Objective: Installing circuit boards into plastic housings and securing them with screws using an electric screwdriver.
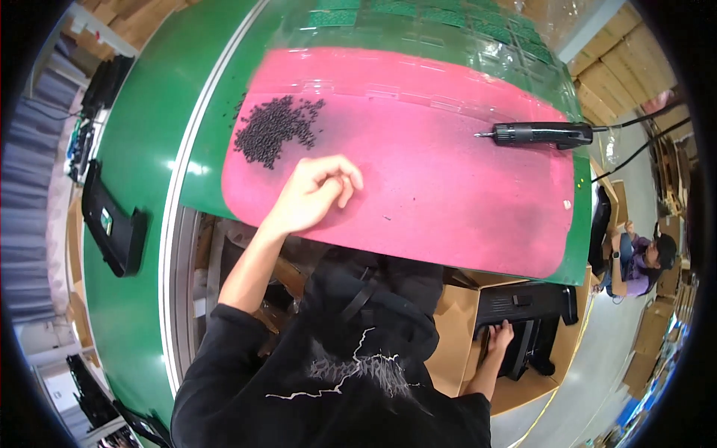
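Fingers (340, 179) of the left hand (314, 196) curl inward with their tips pinched together over the pink mat (448, 187), the hand resting on the mat's near part; whether something tiny sits between those tips cannot be told. Just up and to the left of this hand lies a heap of small black screws (275, 131), spread loosely across the mat's far left corner and apart from the fingers. A black electric screwdriver (541, 134) lies on its side near the mat's far right edge, its bit pointing left and its cable running off to the right, well apart from both hands. The right hand (499, 337) reaches down below the table edge, its fingers laid open and flat on a black plastic part (526, 306) that sits in a cardboard box (455, 328); it touches the part without closing around it. The mat lies on a green work surface (149, 149), where another black part (112, 224) rests at the left. Another person (642, 257) sits at the far right among stacked cartons.
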A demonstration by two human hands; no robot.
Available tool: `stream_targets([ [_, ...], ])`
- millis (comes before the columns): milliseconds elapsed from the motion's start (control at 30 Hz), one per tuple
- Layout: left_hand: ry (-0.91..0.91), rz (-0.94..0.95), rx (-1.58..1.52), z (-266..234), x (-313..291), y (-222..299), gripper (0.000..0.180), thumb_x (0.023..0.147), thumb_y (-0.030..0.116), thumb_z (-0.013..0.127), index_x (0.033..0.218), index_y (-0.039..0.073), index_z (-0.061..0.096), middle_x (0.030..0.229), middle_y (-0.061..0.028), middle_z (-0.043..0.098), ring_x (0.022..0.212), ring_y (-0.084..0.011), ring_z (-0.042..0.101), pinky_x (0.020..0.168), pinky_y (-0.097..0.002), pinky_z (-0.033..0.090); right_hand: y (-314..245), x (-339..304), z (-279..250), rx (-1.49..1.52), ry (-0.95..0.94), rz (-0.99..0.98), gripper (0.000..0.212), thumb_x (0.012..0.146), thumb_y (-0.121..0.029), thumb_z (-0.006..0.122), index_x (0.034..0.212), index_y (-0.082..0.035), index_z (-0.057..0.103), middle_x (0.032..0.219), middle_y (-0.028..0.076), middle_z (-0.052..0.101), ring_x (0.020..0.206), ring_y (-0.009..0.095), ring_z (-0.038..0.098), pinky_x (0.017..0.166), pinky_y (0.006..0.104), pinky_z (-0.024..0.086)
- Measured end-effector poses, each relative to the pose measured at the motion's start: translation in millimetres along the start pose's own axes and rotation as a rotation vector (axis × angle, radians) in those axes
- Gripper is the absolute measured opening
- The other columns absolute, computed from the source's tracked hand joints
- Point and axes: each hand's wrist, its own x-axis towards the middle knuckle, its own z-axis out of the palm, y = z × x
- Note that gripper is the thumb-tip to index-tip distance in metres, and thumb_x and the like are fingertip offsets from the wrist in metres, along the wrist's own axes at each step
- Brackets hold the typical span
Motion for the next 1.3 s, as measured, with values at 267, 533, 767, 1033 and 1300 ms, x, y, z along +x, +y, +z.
stream_targets([
  [267,-0.042,-0.054,-0.084,13,8,12,0.027,0.076,-0.01,0.036,0.084,0.0,0.06,0.06,-0.0023,0.056,0.057,-0.0071,0.051,0.055,-0.0222,0.042,-150,-184,6,-0.045,-0.078,-0.595,0.031,0.093,-0.031,0.051,0.113,-0.008,0.058,0.1,-0.001,0.061,0.084,0.009,0.055,0.066,0.0223,0.043],
  [533,-0.312,0.167,-0.105,75,7,63,0.059,0.077,0.005,0.06,0.132,0.006,0.038,0.128,-0.0139,0.043,0.108,-0.024,0.047,0.093,-0.0368,0.04,-167,-326,143,0.175,-0.4,-0.571,0.036,0.09,-0.006,0.049,0.125,0.0,0.044,0.116,0.013,0.055,0.095,0.019,0.06,0.081,0.0336,0.054],
  [767,-0.07,0.031,0.04,15,18,32,0.062,0.056,-0.014,0.033,0.112,0.003,0.054,0.114,-0.01,0.046,0.101,-0.0199,0.049,0.089,-0.0306,0.041,-164,-378,215,-0.176,-1.064,0.047,0.038,0.092,-0.012,0.054,0.122,0.006,0.039,0.101,0.016,0.059,0.075,0.025,0.066,0.066,0.0313,0.057],
  [1033,0.32,0.234,-0.064,-31,0,-2,0.052,0.056,-0.015,0.038,0.102,0.0,0.058,0.108,-0.0095,0.048,0.098,-0.0182,0.051,0.084,-0.0255,0.042,-253,-428,325,-0.875,-1.623,-0.665,0.018,0.085,-0.004,0.062,0.102,-0.002,0.055,0.074,0.001,0.062,0.062,0.008,0.061,0.056,0.022,0.049],
  [1300,0.614,0.27,-0.159,-26,-13,-22,0.029,0.054,-0.017,0.05,0.076,0.001,0.057,0.091,-0.0047,0.048,0.077,-0.0102,0.048,0.061,-0.0197,0.038,-248,-396,598,-1.014,-0.852,-1.863,0.051,0.079,-0.019,0.065,0.126,-0.011,0.044,0.12,0.015,0.05,0.113,0.033,0.048,0.096,0.0425,0.041],
])
